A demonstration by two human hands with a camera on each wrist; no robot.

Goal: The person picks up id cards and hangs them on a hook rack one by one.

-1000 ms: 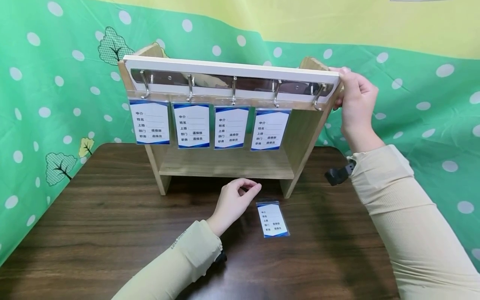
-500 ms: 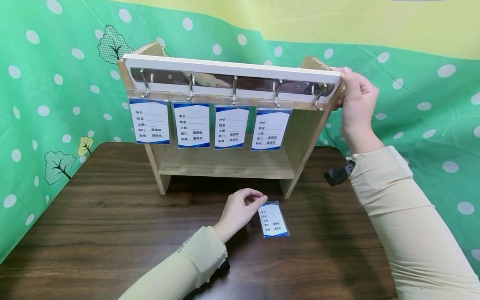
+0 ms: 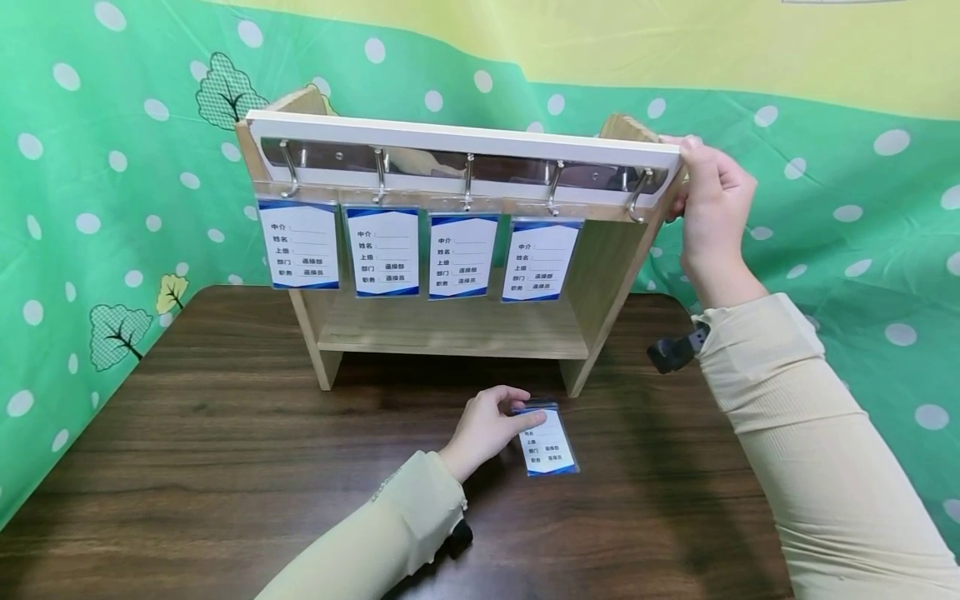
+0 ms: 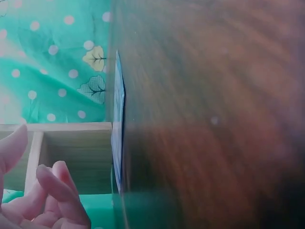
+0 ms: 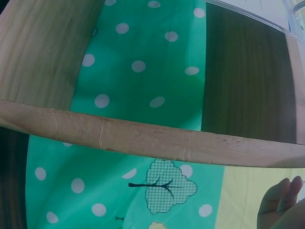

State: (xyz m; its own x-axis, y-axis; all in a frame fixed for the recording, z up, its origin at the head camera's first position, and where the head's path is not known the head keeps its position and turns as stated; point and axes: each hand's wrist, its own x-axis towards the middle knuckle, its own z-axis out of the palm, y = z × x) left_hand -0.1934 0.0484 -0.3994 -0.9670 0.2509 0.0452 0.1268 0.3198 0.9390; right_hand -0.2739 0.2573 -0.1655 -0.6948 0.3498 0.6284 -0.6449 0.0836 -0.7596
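Note:
A card badge in a clear sleeve [image 3: 551, 450] lies flat on the table before the wooden rack [image 3: 450, 329]. At its upper left corner is my left hand [image 3: 486, 429], the thumb overlapping the card in the head view. The left wrist view shows that thumb apart from the loosely bent fingers [image 4: 59, 191], with the badge [image 4: 118, 119] seen edge-on along the table. My right hand [image 3: 716, 204] grips the rack's upper right corner, beside the white board [image 3: 465, 137]. Several similar badges [image 3: 382, 254] hang in a row from the metal hooks [image 3: 468, 179].
The rightmost hook [image 3: 639, 196] carries no badge. A dark wooden table [image 3: 187, 467] bears the rack. Behind stands a green and yellow dotted cloth [image 3: 450, 58]. A black strap [image 3: 678, 350] sits at the right wrist.
My left hand has moved right and toward the near side, from left of the loose badge to its upper corner. My right hand, the rack and the hanging badges stay put.

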